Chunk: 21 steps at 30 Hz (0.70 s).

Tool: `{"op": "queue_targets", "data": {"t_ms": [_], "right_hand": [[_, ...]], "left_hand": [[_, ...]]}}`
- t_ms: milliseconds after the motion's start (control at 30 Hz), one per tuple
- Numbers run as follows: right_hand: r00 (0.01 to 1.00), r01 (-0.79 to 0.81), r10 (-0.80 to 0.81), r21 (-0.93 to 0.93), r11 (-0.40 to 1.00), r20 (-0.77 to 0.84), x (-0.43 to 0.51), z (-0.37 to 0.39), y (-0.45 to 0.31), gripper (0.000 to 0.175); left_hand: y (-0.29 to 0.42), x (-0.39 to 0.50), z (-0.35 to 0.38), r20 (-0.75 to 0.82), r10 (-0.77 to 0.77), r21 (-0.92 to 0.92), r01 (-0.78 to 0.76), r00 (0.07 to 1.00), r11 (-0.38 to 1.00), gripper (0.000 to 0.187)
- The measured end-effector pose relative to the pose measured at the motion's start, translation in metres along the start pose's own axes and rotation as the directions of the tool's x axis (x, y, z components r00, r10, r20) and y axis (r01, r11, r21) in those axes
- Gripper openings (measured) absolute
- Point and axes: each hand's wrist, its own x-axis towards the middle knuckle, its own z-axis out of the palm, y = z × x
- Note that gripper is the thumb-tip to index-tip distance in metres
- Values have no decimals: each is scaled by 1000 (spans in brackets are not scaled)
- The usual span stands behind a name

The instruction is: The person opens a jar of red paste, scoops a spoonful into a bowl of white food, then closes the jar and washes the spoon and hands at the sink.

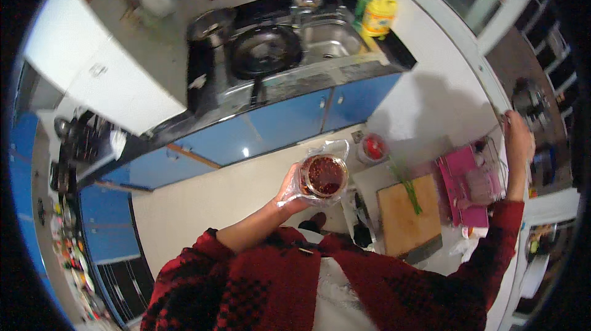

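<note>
My left hand (290, 188) holds up an uncovered glass jar (327, 176) in front of my body. Dark red chili oil with flakes and seeds fills the jar, and clear plastic film (341, 147) is bunched around its sides. Stretched far to the right, my right hand (519, 139) is at the white window frame (480, 67), above a pink rack (473, 183). Its fingers are bent, but whether they grip anything is hard to make out. Below it, green stalks (410, 190) lie across a wooden cutting board (398, 227).
A black wok (266, 51) sits over the counter left of a steel sink basin (330, 40). A yellow jug (379, 16) and a green bottle (364, 1) stand at the counter's right end. Blue cabinets (281, 125) run below. A red-topped container (373, 147) is near the wall.
</note>
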Motion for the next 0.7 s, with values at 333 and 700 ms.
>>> {"op": "queue_targets", "data": {"t_ms": [333, 700], "right_hand": [[747, -553, -424, 833, 31, 512, -20, -49, -478, 13], [747, -654, -545, 566, -502, 380, 19, -150, -824, 18]], "left_hand": [[122, -190, -107, -101, 207, -621, -224, 973, 751, 45], [203, -429, -210, -508, 601, -417, -787, 617, 455, 46]]}}
